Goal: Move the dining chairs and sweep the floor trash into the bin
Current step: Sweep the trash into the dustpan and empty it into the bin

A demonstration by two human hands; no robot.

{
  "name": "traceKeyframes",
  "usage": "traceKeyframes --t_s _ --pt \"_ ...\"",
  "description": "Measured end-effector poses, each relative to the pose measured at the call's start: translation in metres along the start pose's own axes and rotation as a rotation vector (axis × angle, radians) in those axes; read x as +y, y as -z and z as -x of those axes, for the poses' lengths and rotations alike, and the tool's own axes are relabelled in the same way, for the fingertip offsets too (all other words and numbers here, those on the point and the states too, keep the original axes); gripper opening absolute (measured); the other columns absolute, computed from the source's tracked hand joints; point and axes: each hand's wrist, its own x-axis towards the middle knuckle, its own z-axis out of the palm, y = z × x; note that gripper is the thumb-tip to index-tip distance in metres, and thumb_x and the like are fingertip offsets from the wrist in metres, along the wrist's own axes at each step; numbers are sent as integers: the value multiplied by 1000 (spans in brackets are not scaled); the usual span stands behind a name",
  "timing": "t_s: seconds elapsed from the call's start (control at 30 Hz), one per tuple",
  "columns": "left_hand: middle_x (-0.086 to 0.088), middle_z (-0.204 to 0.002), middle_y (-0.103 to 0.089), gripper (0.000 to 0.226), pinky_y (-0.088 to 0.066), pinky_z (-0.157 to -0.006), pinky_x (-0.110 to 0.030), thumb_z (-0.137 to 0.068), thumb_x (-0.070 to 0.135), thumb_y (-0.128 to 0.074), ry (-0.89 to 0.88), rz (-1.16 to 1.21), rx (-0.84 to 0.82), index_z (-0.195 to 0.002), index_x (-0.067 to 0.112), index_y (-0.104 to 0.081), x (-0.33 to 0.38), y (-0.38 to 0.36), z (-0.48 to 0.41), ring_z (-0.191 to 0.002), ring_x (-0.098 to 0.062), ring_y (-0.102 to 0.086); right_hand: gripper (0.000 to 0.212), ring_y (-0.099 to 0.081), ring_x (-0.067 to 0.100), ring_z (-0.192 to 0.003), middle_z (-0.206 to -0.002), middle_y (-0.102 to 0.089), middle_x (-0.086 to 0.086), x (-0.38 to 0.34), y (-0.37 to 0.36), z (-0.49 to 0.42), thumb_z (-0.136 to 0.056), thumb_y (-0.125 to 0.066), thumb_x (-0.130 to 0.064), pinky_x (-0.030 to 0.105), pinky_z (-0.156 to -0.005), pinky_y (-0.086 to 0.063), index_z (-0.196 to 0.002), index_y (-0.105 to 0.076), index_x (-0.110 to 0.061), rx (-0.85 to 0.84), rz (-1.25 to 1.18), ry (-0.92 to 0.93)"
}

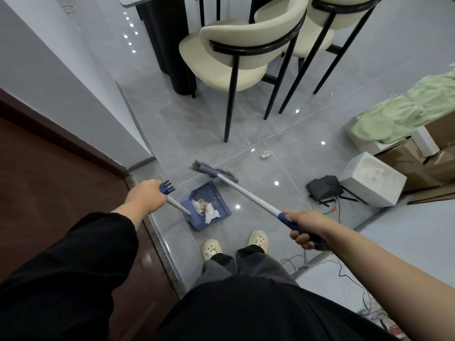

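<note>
My left hand point(145, 195) grips the blue-topped handle of a blue dustpan point(216, 195) that rests on the grey tile floor in front of my feet. In the pan lie a crumpled white tissue point(211, 212) and some yellowish crumbs. My right hand point(306, 228) grips the blue end of a broom handle point(248, 194). The broom head point(214, 171) is blurred and sits just beyond the pan's far edge. A small crumpled scrap point(265, 154) lies on the floor farther out to the right. Two cream dining chairs point(236, 50) with black legs stand beyond, by a dark table base point(170, 40).
A brown door point(49, 173) and white wall are on the left. On the right stand a white foam block point(371, 179), cardboard boxes point(403, 153), a green cloth point(406, 112), a black device point(323, 187) and cables point(337, 210) on the floor.
</note>
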Motion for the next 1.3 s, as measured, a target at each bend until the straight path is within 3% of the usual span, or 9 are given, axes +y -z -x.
traceKeyframes --t_s 0.17,0.33,0.47,0.67,0.8,0.93,1.03,1.13,1.3 --pt "-5 -81 -61 14 -47 -65 -29 -87 25 -49 -1 -9 13 -85 17 -60 1 -3 2 -77 -28 -60 23 -32 7 -32 -59 -42 3 -5 -31 -32 -101 -35 -25 14 -33 -27 -114 -51 -16 92 111 -67" --pt "-6 -80 -61 14 -50 -68 -31 -88 24 -49 -16 -16 17 -81 16 -58 6 0 -1 -79 -30 -60 19 -32 4 -27 -46 -45 -1 3 -60 -34 -99 -39 -22 13 -29 -27 -87 -46 -10 -123 -16 -231" --pt "-5 -78 -59 13 -46 -65 -29 -88 24 -50 -11 -18 21 -79 17 -57 1 3 4 -77 -28 -59 21 -30 5 -25 -47 -41 1 0 -36 -5 -102 -37 -25 13 -24 -25 -97 -49 -9 -217 -239 -243" --pt "-4 -78 -59 17 -44 -62 -28 -91 25 -49 7 -4 11 -76 19 -55 -5 6 13 -74 -26 -58 20 -32 4 -30 -57 -43 3 -20 -31 19 -101 -40 -28 14 -29 -27 -114 -53 -22 -101 47 -66" --pt "-4 -78 -56 16 -42 -62 -29 -93 23 -48 31 -14 36 -79 15 -54 -3 6 20 -74 -26 -56 35 -31 5 -31 -60 -43 3 -22 -42 -9 -99 -36 -28 12 -33 -27 -128 -50 -14 11 190 -43" --pt "-3 -81 -55 14 -42 -65 -29 -92 23 -48 40 -19 66 -82 16 -55 3 3 21 -76 -25 -54 19 -30 4 -28 -55 -44 0 -11 -56 -24 -99 -39 -24 13 -31 -26 -96 -50 -9 -74 68 -186" --pt "-4 -85 -56 12 -43 -68 -29 -92 23 -49 40 -24 64 -87 15 -57 6 3 17 -81 -26 -55 23 -29 3 -25 -47 -43 0 -11 -39 -17 -100 -41 -25 12 -27 -23 -85 -46 -8 -147 -83 -224" --pt "-5 -86 -57 12 -45 -69 -30 -91 24 -52 42 4 59 -90 13 -58 6 9 11 -79 -26 -54 21 -30 4 -26 -45 -43 1 -17 -13 -1 -101 -40 -26 11 -26 -24 -95 -49 -7 -130 -149 -183" --pt "-8 -87 -60 11 -49 -70 -32 -88 23 -56 27 78 48 -80 16 -55 21 17 0 -80 -27 -57 27 -31 9 -39 -60 -42 5 -26 1 15 -100 -36 -22 16 -35 -26 -120 -53 -28 2 124 29"
